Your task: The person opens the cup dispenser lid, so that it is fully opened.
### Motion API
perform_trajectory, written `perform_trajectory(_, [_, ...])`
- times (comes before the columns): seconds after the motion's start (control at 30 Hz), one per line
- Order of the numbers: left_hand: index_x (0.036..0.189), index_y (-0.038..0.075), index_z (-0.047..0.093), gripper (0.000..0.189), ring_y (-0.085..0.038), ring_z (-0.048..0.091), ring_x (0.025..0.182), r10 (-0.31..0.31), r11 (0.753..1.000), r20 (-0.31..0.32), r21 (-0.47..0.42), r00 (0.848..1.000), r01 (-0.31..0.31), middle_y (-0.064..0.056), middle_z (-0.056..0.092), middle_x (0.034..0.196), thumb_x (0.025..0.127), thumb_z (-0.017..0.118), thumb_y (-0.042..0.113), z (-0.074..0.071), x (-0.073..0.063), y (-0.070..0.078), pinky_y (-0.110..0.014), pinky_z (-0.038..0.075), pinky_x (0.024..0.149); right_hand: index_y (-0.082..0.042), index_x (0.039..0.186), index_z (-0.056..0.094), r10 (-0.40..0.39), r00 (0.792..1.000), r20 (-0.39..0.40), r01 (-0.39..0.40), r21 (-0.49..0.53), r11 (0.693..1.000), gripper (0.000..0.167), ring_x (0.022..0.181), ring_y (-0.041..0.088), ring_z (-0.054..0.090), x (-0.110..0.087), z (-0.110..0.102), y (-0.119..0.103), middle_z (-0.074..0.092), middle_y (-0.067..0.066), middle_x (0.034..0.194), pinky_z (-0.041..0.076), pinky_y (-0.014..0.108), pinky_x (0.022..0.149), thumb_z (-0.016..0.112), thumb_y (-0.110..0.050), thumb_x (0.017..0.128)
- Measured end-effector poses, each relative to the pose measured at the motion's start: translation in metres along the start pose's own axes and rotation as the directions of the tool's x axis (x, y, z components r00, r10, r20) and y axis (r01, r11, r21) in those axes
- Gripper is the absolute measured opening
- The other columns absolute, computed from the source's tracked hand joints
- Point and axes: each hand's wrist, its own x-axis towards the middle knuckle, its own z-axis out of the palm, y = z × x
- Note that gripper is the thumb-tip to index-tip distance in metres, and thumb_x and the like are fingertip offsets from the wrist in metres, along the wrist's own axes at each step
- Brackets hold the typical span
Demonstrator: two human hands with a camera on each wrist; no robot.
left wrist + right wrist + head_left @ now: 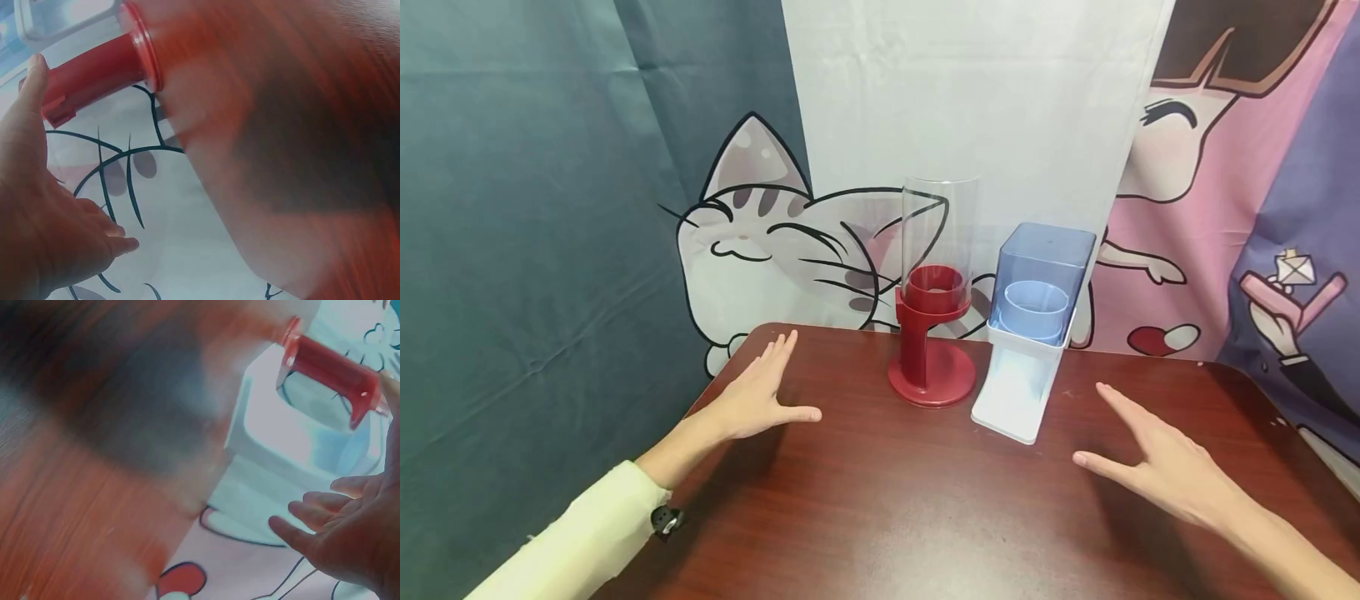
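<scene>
Hovering over a dark wooden table [880, 517], a person's two bare hands hold nothing at all: the left hand [754, 396], its arm in a pale sleeve [580, 533], lies flat with straight fingers and the thumb spread wide near the table's left edge, while the right hand [1157, 467] is likewise splayed, fingers straight and pointing inward. Between them, toward the back of the table, stand two dispensers just beside each other: a red stand [931, 350] carrying a clear upright tube [938, 233], and to its right a white stand [1018, 392] topped by a blue translucent box [1045, 275] with a round ring showing inside. Neither hand touches either one; each is well apart from the nearer stand. Both wrist views are heavily blurred, showing little beyond an open palm [44, 237], the red stand [94, 75] and, on the other side, spread fingers [331, 531] before the white stand [294, 444]. Judged from this, the work looks to be at its opening, with the approach not yet made; the next move would call for one hand to close in on a dispenser without tipping the tall clear tube. Behind hang a cartoon cat cloth [760, 250], a teal drape [535, 208] and a pink cartoon print [1225, 208].
</scene>
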Motion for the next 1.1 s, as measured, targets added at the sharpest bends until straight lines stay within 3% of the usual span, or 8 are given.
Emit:
perform_trajectory(0.13, [0.17, 0.014, -0.008, 0.138, -0.036, 0.002, 0.163, -0.002, 0.993, -0.019, -0.118, 1.0, 0.0, -0.013, -0.001, 0.178, 0.081, 0.081, 0.071, -0.003, 0.009, 0.004, -0.065, 0.021, 0.125, -0.012, 0.164, 0.038, -0.026, 0.999, -0.031, 0.028, 0.087, 0.996, 0.099, 0.139, 0.052, 0.049, 0.006, -0.002, -0.017, 0.049, 0.023, 0.159, 0.041, 0.075, 0.102, 0.083, -0.055, 0.088])
perform_trajectory(0.27, [0.17, 0.018, -0.011, 0.139, -0.035, 0.019, 0.161, -0.024, 0.973, -0.036, -0.228, 0.999, 0.016, -0.008, -0.001, 0.178, 0.081, 0.085, 0.065, -0.007, 0.016, 0.01, -0.062, 0.031, 0.122, -0.014, 0.159, 0.049, -0.059, 0.996, -0.066, 0.069, 0.162, 0.984, 0.089, 0.136, 0.047, 0.054, 0.014, -0.001, -0.034, 0.058, 0.019, 0.152, 0.043, 0.073, 0.101, 0.087, -0.05, 0.086])
perform_trajectory(0.4, [0.17, 0.018, -0.011, 0.139, -0.039, 0.036, 0.154, -0.04, 0.96, -0.052, -0.28, 0.998, 0.024, -0.013, 0.007, 0.177, 0.082, 0.087, 0.061, -0.008, 0.024, 0.015, -0.062, 0.038, 0.117, -0.019, 0.157, 0.053, -0.078, 0.994, -0.073, 0.092, 0.22, 0.971, 0.085, 0.134, 0.045, 0.056, 0.023, 0.001, -0.05, 0.061, 0.02, 0.148, 0.044, 0.075, 0.1, 0.088, -0.048, 0.086])
perform_trajectory(0.57, [0.171, 0.021, -0.01, 0.135, -0.035, 0.031, 0.157, -0.04, 0.947, -0.064, -0.32, 0.997, 0.018, -0.011, 0.009, 0.177, 0.083, 0.087, 0.057, -0.006, 0.036, 0.023, -0.06, 0.035, 0.121, -0.02, 0.161, 0.047, -0.093, 0.995, -0.033, 0.099, 0.3, 0.949, 0.087, 0.133, 0.041, 0.058, 0.038, 0.007, -0.065, 0.057, 0.018, 0.153, 0.053, 0.064, 0.099, 0.087, -0.046, 0.088])
perform_trajectory(0.67, [0.171, 0.022, -0.007, 0.132, -0.032, 0.025, 0.159, -0.041, 0.935, -0.071, -0.355, 0.997, 0.013, -0.006, 0.008, 0.178, 0.085, 0.087, 0.054, -0.005, 0.044, 0.031, -0.058, 0.03, 0.124, -0.018, 0.165, 0.042, -0.118, 0.993, -0.006, 0.112, 0.372, 0.921, 0.091, 0.134, 0.039, 0.058, 0.05, 0.013, -0.072, 0.051, 0.014, 0.16, 0.061, 0.049, 0.087, 0.086, -0.042, 0.09])
perform_trajectory(0.8, [0.172, 0.022, -0.004, 0.13, -0.025, 0.019, 0.161, -0.038, 0.915, -0.084, -0.403, 0.996, 0.001, -0.001, 0.007, 0.178, 0.085, 0.087, 0.056, -0.002, 0.054, 0.042, -0.054, 0.026, 0.127, -0.018, 0.167, 0.035, -0.153, 0.988, 0.007, 0.132, 0.467, 0.874, 0.093, 0.146, 0.042, 0.047, 0.066, 0.02, -0.08, 0.04, 0.013, 0.167, 0.056, 0.055, 0.101, 0.086, -0.037, 0.091])
perform_trajectory(0.9, [0.172, 0.022, -0.001, 0.128, -0.019, 0.016, 0.162, -0.037, 0.903, -0.095, -0.429, 0.995, -0.008, 0.001, 0.009, 0.178, 0.085, 0.086, 0.056, 0.0, 0.061, 0.05, -0.052, 0.024, 0.128, -0.018, 0.169, 0.03, -0.174, 0.985, 0.02, 0.135, 0.548, 0.826, 0.094, 0.155, 0.041, 0.034, 0.079, 0.026, -0.087, 0.034, 0.011, 0.171, 0.037, 0.062, 0.117, 0.084, -0.032, 0.094])
perform_trajectory(1.1, [0.172, 0.018, 0.004, 0.12, -0.017, 0.015, 0.162, -0.017, 0.867, -0.097, -0.497, 0.995, -0.034, -0.001, 0.013, 0.178, 0.089, 0.086, 0.046, 0.005, 0.075, 0.061, -0.049, 0.022, 0.129, -0.014, 0.17, 0.023, -0.182, 0.983, 0.039, 0.115, 0.638, 0.761, 0.093, 0.158, 0.034, 0.028, 0.101, 0.035, -0.101, 0.028, 0.01, 0.173, 0.032, 0.054, 0.12, 0.079, -0.03, 0.097])
